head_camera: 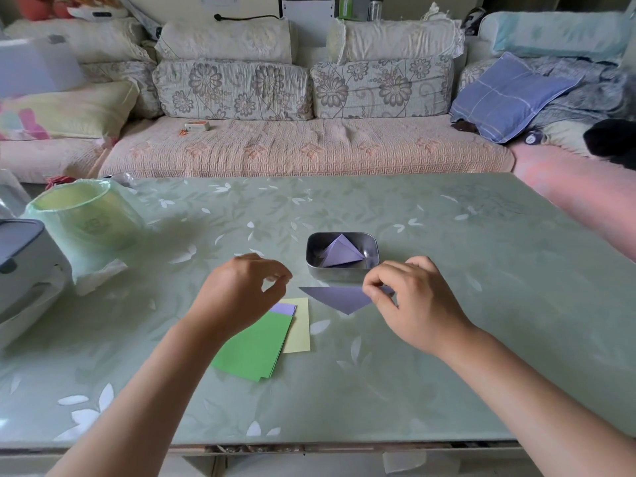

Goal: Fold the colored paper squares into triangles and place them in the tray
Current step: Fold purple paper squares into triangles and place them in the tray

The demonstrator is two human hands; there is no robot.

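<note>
**Item in hand.** Dark purple folded paper triangle [339,297], centre of the frame, flat on the desk [447,356] just below the tray. The long edge faces the tray and the point faces the viewer. The fold appears complete. It is not yet in the tray.

**Right hand** [409,301]. Pinches the right corner of the dark purple folded paper triangle between thumb and fingertips. This looks like a grasp for lifting the triangle into the tray, or a last press of the crease.

**Left hand** [241,290]. Hovers left of the triangle and over the top of the paper stack. The fingers are loosely curled, with thumb and forefinger close together. It holds nothing visible.

**Receptacle.** Small rectangular metal tray [344,273], just above centre. It contains one lilac folded paper triangle [340,254], tilted against the inside. No further pieces in it can be made out.

**Stock remaining.** Stack of unfolded paper squares, lower centre-left and partly under the left forearm.
- Green sheet [254,346] on top, with more green edges showing beneath it.
- Pale yellow sheet [299,328] jutting out to the right.
- Lilac sheet [284,308] showing at the upper edge.
- The exact count cannot be told.

**Progress, as judged.** One triangle is delivered and a second is folded and awaiting placement. Several squares are left to fold, so the task seems to be in its early part.

**Surroundings.**
- Green plastic-lined bin [86,222], left of the frame.
- Grey-and-white appliance [24,263], far left edge.
- Sofa with floral cushions [303,149], across the upper frame.
</note>
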